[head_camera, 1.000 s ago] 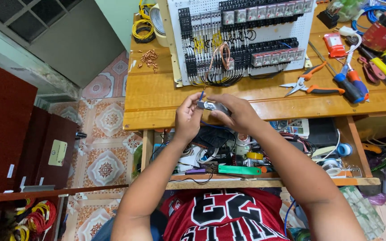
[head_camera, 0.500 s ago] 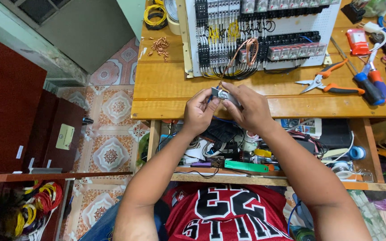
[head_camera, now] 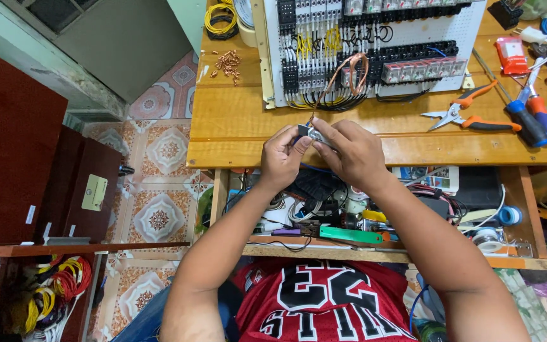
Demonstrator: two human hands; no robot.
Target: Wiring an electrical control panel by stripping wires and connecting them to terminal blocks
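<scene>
- Because both hands meet above the near edge of the wooden workbench (head_camera: 235,136), a small dark component (head_camera: 307,132) is kept close to the eyes and just in front of the wired control panel (head_camera: 375,50).
- It is pinched from the left by the thumb and fingers of the left hand (head_camera: 281,158), so it is steadied there.
- From the right it is pressed by the fingertips of the right hand (head_camera: 349,152), which are closed around its other end; both grips are tight on it, not spread.
- What looks like a short copper-coloured wire end (head_camera: 312,118) rises from the component, but the view is too small to be sure of it.
- The orange-handled pliers (head_camera: 466,114) and the red and blue screwdriver (head_camera: 533,114) are laid to the right on the bench, near enough to be taken by the right hand.
- A small heap of copper pieces (head_camera: 226,63) is kept at the far left of the bench, well apart from the hands, and beside it lies a coil of yellow wire (head_camera: 220,16).
- Under the bench top, a lower shelf (head_camera: 387,256) is filled with cables and small parts, so the working surface is left for the panel.
</scene>
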